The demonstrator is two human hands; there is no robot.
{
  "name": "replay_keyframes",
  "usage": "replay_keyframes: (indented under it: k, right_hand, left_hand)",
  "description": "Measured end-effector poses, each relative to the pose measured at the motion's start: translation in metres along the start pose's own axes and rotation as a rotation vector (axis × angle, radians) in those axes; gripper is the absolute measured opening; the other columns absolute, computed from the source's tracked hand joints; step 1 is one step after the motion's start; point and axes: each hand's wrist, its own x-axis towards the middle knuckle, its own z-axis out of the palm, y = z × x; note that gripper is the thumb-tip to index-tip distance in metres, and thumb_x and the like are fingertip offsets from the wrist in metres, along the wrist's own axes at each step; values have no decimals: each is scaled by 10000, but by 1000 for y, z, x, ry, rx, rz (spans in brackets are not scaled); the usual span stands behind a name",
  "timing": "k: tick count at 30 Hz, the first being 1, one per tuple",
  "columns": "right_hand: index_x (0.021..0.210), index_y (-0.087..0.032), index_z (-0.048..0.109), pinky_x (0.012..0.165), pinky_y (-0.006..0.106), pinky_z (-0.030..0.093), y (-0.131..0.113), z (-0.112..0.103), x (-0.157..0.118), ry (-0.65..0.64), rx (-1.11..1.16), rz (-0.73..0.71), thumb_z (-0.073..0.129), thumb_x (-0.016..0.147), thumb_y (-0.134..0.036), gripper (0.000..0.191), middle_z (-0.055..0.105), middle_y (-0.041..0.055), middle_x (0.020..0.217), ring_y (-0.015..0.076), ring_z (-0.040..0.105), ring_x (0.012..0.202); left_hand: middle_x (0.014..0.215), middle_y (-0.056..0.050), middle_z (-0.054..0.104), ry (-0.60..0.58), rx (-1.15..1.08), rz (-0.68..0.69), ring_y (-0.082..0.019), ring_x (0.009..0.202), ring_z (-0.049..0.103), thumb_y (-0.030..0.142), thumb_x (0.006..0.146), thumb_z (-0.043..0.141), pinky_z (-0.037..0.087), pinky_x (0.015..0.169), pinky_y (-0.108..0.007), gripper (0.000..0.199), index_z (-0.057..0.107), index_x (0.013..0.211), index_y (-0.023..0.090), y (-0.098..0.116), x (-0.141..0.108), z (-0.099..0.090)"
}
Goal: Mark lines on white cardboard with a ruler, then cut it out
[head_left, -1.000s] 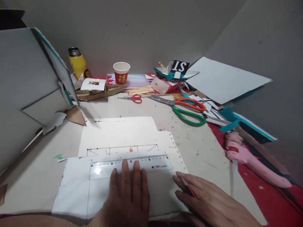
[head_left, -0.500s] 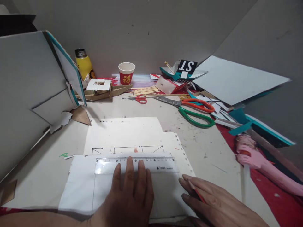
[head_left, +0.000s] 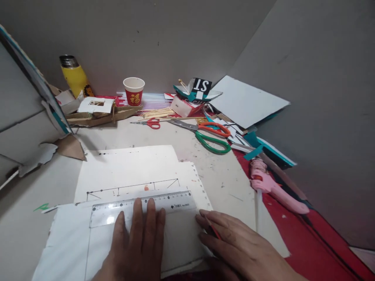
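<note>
My left hand point(head_left: 136, 242) lies with its fingers stretched out and apart on a clear plastic ruler point(head_left: 180, 205). The ruler rests along the top edge of a white card point(head_left: 63, 238), which has a thin line drawn on it. Under the card is a larger white sheet point(head_left: 125, 168) with a drawn row of black lines and dots. To the right, my right hand point(head_left: 243, 242) rests low by the card's right side, with a thin red pencil point(head_left: 215, 231) tucked between its fingers. Most of the pencil is hidden.
Big scissors point(head_left: 212, 136) and small red scissors point(head_left: 152, 123) lie behind the sheet. A pink glue gun point(head_left: 275, 191) is at right. Along the back stand a paper cup point(head_left: 134, 91), a yellow bottle point(head_left: 74, 78) and a cardboard boat point(head_left: 96, 119). A cardboard panel point(head_left: 20, 113) rises at left.
The view has turned to the right, so everything appears further left and slightly tilted. Both hands, the ruler and the card keep about the same places relative to one another.
</note>
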Motion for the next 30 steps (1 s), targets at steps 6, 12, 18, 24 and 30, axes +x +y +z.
replay_keyframes:
  k: [6,12,18,24,30]
  right_hand:
    - [1198,-160,630,1067,355,479,1,4,1,-8,14,-3,565,922,-152,283,703,126,1237,224,560,1290]
    - [1170,-159,636,1054,347,490,-2,3,4,20,9,14,546,935,-137,253,717,137,1203,218,580,1269]
    - [1181,-158,633,1069,352,476,0,3,1,-4,18,11,575,918,-143,270,709,130,1225,224,566,1284]
    - [1172,-173,639,1062,344,482,-2,3,3,-8,3,25,562,939,-163,246,724,117,1198,212,570,1279]
    - [1186,-156,647,1086,354,466,-1,5,-2,14,2,8,526,954,-143,262,694,128,1258,220,539,1313]
  left_hand:
    - [1312,-128,656,42,-7,-6,-370,1171,628,260,869,498,452,879,-469,482,616,1328,173,0,0,2]
    - [1316,-109,660,55,0,-7,-349,1151,643,268,856,534,455,864,-428,476,623,1318,194,-1,0,3]
    - [1332,-125,649,29,-11,9,-370,1174,626,315,853,553,454,881,-439,497,616,1331,197,-1,-2,3]
    - [1315,-118,657,35,-13,17,-378,1161,634,320,847,531,467,884,-462,501,619,1323,194,-1,-2,4]
    - [1288,-111,672,61,-18,3,-386,1154,636,285,843,559,486,890,-471,464,639,1291,192,1,-2,4]
